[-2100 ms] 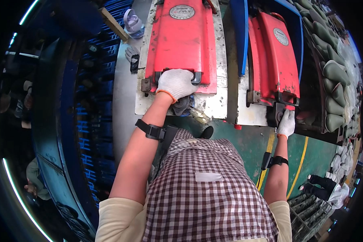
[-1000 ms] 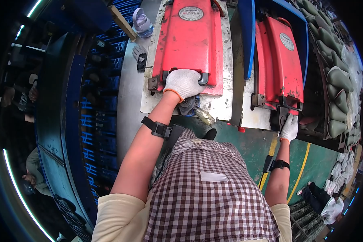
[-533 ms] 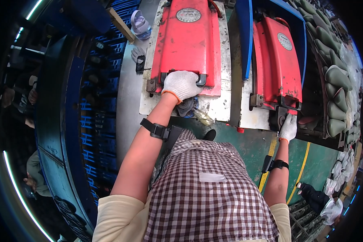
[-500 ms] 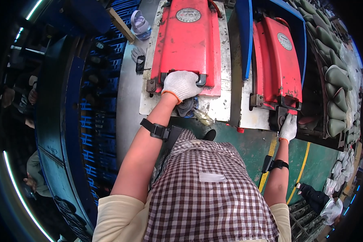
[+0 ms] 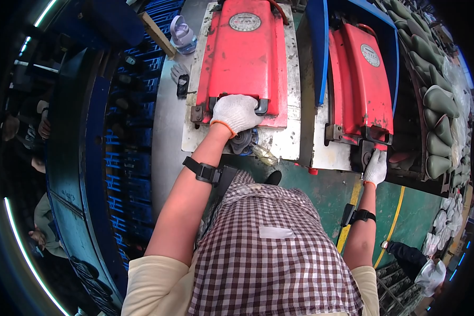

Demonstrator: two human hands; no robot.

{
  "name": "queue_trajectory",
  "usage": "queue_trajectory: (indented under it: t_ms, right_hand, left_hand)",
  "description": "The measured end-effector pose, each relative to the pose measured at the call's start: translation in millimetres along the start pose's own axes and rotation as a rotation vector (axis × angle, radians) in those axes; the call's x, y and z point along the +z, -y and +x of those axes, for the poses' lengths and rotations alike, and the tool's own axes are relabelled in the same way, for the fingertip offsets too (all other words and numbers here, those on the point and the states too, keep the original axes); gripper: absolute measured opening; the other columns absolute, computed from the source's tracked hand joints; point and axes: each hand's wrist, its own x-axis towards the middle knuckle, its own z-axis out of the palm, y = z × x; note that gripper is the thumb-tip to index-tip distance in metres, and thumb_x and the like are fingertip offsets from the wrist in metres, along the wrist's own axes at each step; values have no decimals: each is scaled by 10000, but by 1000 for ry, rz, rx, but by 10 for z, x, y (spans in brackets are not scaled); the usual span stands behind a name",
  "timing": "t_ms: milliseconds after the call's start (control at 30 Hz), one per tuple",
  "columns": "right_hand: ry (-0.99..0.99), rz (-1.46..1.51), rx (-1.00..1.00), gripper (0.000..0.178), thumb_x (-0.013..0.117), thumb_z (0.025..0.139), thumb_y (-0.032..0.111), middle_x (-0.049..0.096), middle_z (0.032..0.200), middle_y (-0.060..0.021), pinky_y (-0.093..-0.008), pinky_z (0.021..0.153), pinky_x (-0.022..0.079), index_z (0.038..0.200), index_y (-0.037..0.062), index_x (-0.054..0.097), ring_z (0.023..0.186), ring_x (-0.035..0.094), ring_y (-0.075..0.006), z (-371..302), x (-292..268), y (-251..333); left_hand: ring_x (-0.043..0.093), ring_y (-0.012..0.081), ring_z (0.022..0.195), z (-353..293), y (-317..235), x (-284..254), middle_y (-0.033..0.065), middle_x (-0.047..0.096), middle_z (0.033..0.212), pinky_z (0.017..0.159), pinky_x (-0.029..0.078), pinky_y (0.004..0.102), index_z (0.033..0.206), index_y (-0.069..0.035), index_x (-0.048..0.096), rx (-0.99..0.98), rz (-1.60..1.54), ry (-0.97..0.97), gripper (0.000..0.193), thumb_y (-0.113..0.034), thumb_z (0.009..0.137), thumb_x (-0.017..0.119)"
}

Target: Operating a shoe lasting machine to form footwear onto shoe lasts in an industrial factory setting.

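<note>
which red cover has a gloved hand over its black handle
The left red cover: the left hand curls over its black handle. The right red cover has its handle uncovered, the right hand just below it.

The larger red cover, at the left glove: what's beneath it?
A pale, stained metal plate shows around the red cover. Whatever the cover encloses is hidden from view. The left hand also hides the middle of its black handle.

A factory workshop, shown by two bulky red machine housings [image 5: 245, 60], a green floor [image 5: 321, 192] with yellow lines [image 5: 392, 216], stacked rounded grey-green pieces [image 5: 440, 101] and, dimly at left, what may be slatted blue racking [image 5: 112, 160].
</note>
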Motion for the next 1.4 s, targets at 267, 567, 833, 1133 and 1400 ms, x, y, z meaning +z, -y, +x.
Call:
queue_trajectory:
  t_ms: [267, 567, 833, 1133, 1400]
  right_hand:
    - [-49, -18, -2, 519, 562, 1004, 497, 723, 1235, -209, -480, 974, 540, 1273, 89, 736, 1135, 690, -409, -18, 0, 38]
    - [-283, 547, -29, 197, 646, 999, 161, 729, 1051, -154, -411, 903, 540, 1081, 1, 727, 969, 689, -284, -174, -31, 295]
    - [532, 632, -847, 199, 676, 948, 164, 740, 1075, -187, -416, 883, 566, 1110, 66, 740, 1026, 724, -330, -1197, -952, 2196]
    - [739, 83, -1872, 151, 749, 823, 198, 704, 784, -71, -452, 665, 563, 897, 66, 756, 753, 716, -314, -2092, -2893, 3710]
    - [962, 14, -2078, 172, 754, 838, 248, 711, 795, -65, -433, 647, 557, 913, 95, 777, 744, 715, -287, -2193, -3290, 3914]
  left_hand:
    - [749, 363, 890, -21, -26, -52, 168, 763, 922, 799, 593, 491, 926, -139, 796, -8, -32, -12, 427, -531, 780, 710]
    - [753, 361, 844, -69, -74, -101, 163, 762, 879, 754, 596, 489, 871, -130, 798, 19, -13, -51, 364, -466, 844, 659]
    - [741, 365, 926, -41, -69, -92, 182, 760, 947, 838, 585, 478, 921, -106, 788, -25, -16, 30, 443, -519, 772, 729]
    - [734, 371, 1001, -17, -131, -138, 174, 767, 1045, 902, 575, 483, 1013, -131, 796, -73, 13, 76, 471, -537, 782, 734]
    - [733, 382, 981, -13, -136, -132, 181, 763, 1030, 882, 574, 482, 997, -119, 799, -60, 10, 65, 472, -528, 777, 717]
